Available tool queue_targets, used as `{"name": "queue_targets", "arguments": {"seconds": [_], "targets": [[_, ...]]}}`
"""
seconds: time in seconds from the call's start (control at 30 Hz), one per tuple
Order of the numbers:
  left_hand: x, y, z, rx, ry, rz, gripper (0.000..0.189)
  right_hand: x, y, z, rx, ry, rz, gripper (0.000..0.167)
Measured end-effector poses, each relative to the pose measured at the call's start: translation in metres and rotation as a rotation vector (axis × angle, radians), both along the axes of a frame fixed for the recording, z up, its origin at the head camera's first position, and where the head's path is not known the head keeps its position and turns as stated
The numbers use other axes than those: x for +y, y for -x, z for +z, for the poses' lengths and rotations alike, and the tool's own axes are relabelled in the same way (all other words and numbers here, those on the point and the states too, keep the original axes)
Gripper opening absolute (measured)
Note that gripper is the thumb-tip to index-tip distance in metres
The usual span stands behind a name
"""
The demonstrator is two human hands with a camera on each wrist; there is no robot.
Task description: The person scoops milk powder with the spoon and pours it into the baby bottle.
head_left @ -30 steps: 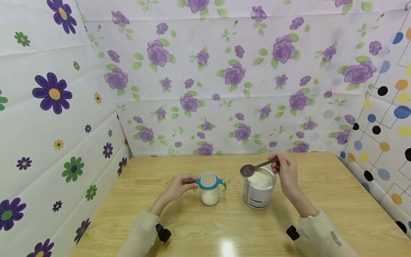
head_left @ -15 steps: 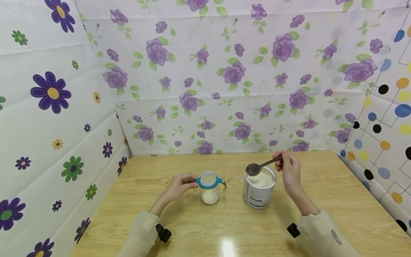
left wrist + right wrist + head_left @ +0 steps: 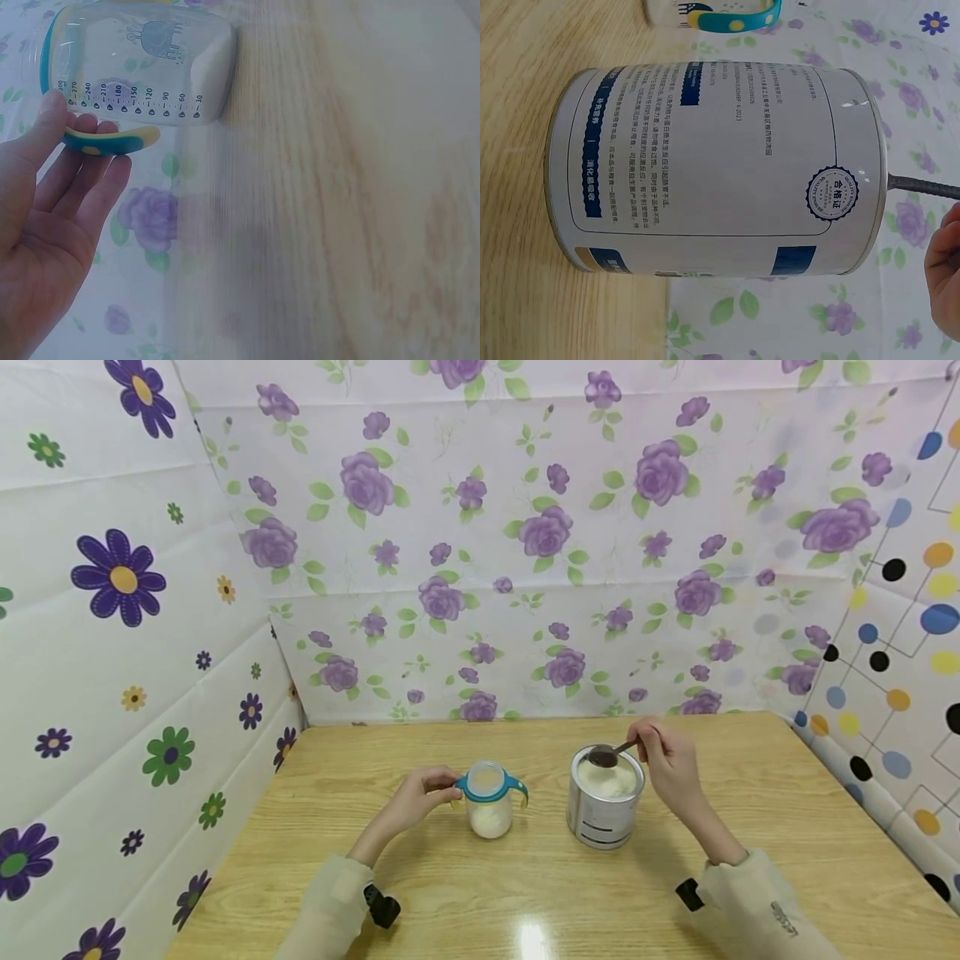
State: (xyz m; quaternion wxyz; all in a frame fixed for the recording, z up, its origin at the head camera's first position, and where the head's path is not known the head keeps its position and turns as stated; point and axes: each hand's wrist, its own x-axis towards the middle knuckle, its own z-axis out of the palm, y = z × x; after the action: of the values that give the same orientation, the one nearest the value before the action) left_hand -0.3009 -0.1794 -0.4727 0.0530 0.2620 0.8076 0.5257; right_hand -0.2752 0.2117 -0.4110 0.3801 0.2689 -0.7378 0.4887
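Note:
A clear baby bottle (image 3: 491, 818) with a blue collar and two side handles stands upright on the table, white powder at its bottom. My left hand (image 3: 418, 795) holds its left handle (image 3: 112, 141), thumb against the collar, as the left wrist view shows. To the right is an open metal can (image 3: 602, 821) filled with pale powder (image 3: 613, 782). My right hand (image 3: 670, 766), above the can's right rim, pinches a dark spoon (image 3: 603, 757) by its handle. The spoon's bowl is inside the can mouth at the powder. In the right wrist view the can hides that bowl.
The wooden table (image 3: 420, 893) ends at a flowered cloth wall (image 3: 480, 568) behind. Another flower-print cloth (image 3: 150, 660) borders the left side, and a dotted cloth (image 3: 885, 693) the right. The can stands a short gap from the bottle.
The spoon was held above the can's rim, moved slightly right, then came down into the can with its bowl at the powder. The left hand and bottle have stayed put.

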Motion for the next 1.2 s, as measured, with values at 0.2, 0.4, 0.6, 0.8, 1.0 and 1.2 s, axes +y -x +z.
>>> {"name": "queue_targets", "arguments": {"seconds": [0.2, 0.4, 0.6, 0.8, 1.0, 1.2], "targets": [[-0.001, -0.001, -0.003, -0.001, -0.011, 0.005, 0.021, 0.002, 0.011, -0.013, 0.151, -0.100, 0.047, 0.039], [-0.001, -0.004, -0.004, -0.012, -0.025, -0.002, 0.023, -0.002, 0.006, -0.010, 0.206, -0.107, 0.071, 0.039], [-0.001, -0.003, -0.004, -0.005, -0.020, 0.005, 0.022, -0.017, -0.012, 0.006, 0.171, -0.030, 0.095, 0.036], [-0.001, -0.004, -0.003, -0.002, -0.009, 0.014, 0.022, -0.021, -0.011, 0.000, 0.097, 0.001, 0.078, 0.034], [-0.001, -0.003, -0.004, 0.003, -0.023, 0.007, 0.023, -0.020, -0.004, -0.013, 0.036, -0.013, 0.037, 0.034], [-0.001, -0.001, -0.005, 0.007, -0.045, -0.006, 0.024, -0.027, -0.010, -0.008, -0.053, 0.009, 0.001, 0.035]]}}
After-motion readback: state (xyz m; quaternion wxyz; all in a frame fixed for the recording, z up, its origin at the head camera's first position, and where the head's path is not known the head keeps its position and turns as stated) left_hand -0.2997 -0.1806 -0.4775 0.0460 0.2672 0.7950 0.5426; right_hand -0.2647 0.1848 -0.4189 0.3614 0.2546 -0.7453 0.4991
